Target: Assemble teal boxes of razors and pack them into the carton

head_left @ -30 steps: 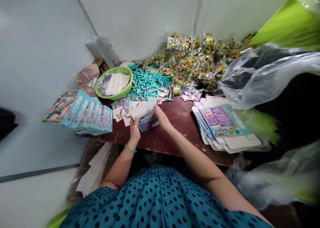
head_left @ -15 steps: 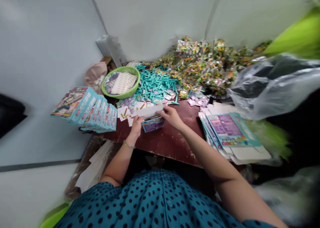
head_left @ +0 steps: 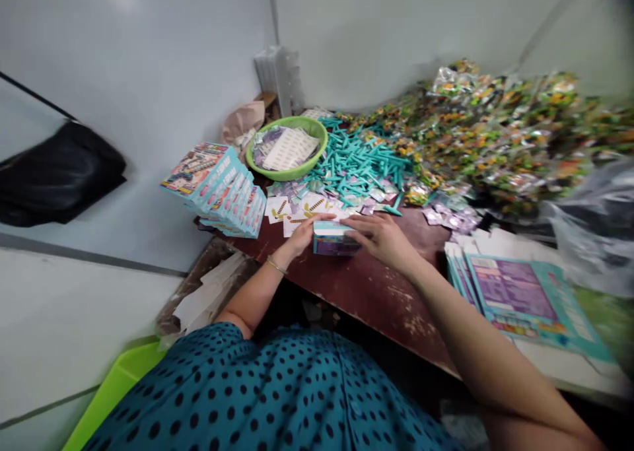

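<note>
A small teal and purple cardboard box (head_left: pixel 333 245) sits near the front of the dark red table, its pale top flap folded down. My left hand (head_left: pixel 301 236) grips the box at its left end, the fingers running along the back. Over the right end lies my right hand (head_left: pixel 384 238), with its thumb at the front and its fingers across the top. Just behind the box are white cards (head_left: pixel 297 216) printed with a pickaxe-like picture. What the box contains is hidden.
Left stand stacked finished-looking boxes (head_left: pixel 222 190) and a green basket (head_left: pixel 252 164) of sheets and packets. Teal sticks (head_left: pixel 364 164) are heaped at the back. Bagged colourful pieces (head_left: pixel 475 140) pile behind on the right. Flat unfolded boxes (head_left: pixel 520 292) lie at right.
The raised flap of the box has been folded down, and my right hand has moved onto the top. The view has turned left, so everything appears shifted to the right.
</note>
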`<state>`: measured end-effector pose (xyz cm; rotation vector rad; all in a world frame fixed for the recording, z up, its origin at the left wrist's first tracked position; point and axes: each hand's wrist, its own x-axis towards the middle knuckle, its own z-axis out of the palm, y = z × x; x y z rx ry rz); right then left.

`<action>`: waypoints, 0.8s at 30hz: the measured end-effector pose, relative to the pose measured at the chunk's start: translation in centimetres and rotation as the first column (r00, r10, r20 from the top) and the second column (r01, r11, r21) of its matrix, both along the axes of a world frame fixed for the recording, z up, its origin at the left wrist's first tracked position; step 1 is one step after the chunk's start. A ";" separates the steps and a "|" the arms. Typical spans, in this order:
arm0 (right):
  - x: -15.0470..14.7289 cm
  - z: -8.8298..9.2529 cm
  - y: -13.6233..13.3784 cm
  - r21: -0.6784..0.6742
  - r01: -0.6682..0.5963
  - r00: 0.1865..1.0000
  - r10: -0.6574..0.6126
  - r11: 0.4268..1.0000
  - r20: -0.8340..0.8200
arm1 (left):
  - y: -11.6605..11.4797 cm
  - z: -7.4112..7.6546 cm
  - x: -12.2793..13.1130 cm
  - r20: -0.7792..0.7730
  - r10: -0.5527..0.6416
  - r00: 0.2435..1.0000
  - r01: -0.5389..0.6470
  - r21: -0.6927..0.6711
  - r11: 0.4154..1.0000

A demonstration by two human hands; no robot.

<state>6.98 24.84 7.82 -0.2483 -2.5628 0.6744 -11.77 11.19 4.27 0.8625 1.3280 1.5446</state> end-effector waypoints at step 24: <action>1.4 -3.7 -0.2 0.178 0.113 0.987 -0.089 0.978 -0.137 | -2.4 -3.8 0.2 -0.492 0.200 0.847 -0.127 0.177 0.976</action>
